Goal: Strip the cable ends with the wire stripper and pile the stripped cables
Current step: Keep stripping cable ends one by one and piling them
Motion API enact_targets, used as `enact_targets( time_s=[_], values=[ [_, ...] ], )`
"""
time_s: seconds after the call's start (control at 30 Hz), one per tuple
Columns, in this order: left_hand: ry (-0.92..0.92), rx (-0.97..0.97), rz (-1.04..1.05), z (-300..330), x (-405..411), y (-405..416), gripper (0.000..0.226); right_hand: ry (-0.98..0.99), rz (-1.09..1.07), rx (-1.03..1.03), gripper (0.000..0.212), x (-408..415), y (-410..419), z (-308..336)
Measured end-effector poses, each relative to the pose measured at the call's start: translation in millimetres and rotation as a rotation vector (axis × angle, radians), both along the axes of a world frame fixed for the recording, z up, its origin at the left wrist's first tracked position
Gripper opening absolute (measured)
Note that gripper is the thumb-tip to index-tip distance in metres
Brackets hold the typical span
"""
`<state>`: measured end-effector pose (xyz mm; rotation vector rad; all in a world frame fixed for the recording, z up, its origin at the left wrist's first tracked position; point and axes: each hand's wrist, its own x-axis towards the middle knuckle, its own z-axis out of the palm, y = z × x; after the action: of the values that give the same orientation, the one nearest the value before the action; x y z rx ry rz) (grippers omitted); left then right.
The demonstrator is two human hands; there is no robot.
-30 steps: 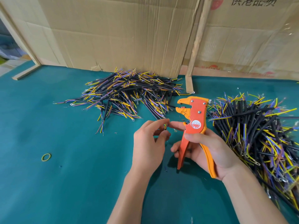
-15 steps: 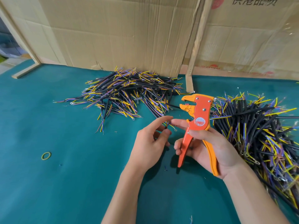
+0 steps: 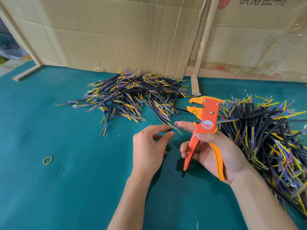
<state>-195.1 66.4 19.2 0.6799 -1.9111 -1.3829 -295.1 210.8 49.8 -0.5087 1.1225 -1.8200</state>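
My right hand [image 3: 214,151] grips the orange wire stripper [image 3: 203,128] upright by its two handles, jaws parted and pointing left. Its index finger reaches left to the coloured wire ends of a short black cable [image 3: 172,128]. My left hand [image 3: 149,146] pinches that cable between thumb and fingertips, just left of the stripper. A pile of black cables with yellow, blue and purple ends [image 3: 132,95] lies at the back centre. A larger heap of similar cables [image 3: 265,138] lies on the right.
The teal mat [image 3: 66,188] covers the table. A yellow rubber band [image 3: 47,160] lies at the left. Cardboard sheets [image 3: 124,34] and a wooden post [image 3: 201,45] stand along the back. Small wire scraps lie near my hands.
Both hands have shifted a little right and back. My left fingers have drawn the cable's end out, so its coloured wires now show between the hands. The stripper stays in my right hand.
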Motion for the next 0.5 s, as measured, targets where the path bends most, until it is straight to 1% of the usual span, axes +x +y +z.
enact_targets(
  time_s=[0.13, 0.2, 0.3, 0.37, 0.5],
  values=[
    [0.005, -0.052, 0.065, -0.5, -2.7, 0.7, 0.039, -0.002, -0.031, -0.008, 0.051, -1.1, -0.4, -3.0],
    [0.033, -0.089, 0.137, -1.6, -2.1, -0.7, 0.03, -0.025, -0.053, 0.037, 0.051, -1.5, 0.0, -4.1],
    [0.074, -0.078, 0.22, -4.7, -2.2, -3.6, 0.011, -0.094, -0.043, 0.129, 0.051, -2.3, 1.0, -6.3],
    [0.092, -0.068, 0.252, -7.1, -3.6, -4.7, 0.007, -0.125, -0.013, 0.171, 0.049, -0.7, -0.1, -7.1],
    [0.114, -0.083, 0.292, -8.7, -6.8, -6.0, 0.005, -0.175, 0.01, 0.19, 0.046, 1.8, -6.1, -10.4]
  ],
)
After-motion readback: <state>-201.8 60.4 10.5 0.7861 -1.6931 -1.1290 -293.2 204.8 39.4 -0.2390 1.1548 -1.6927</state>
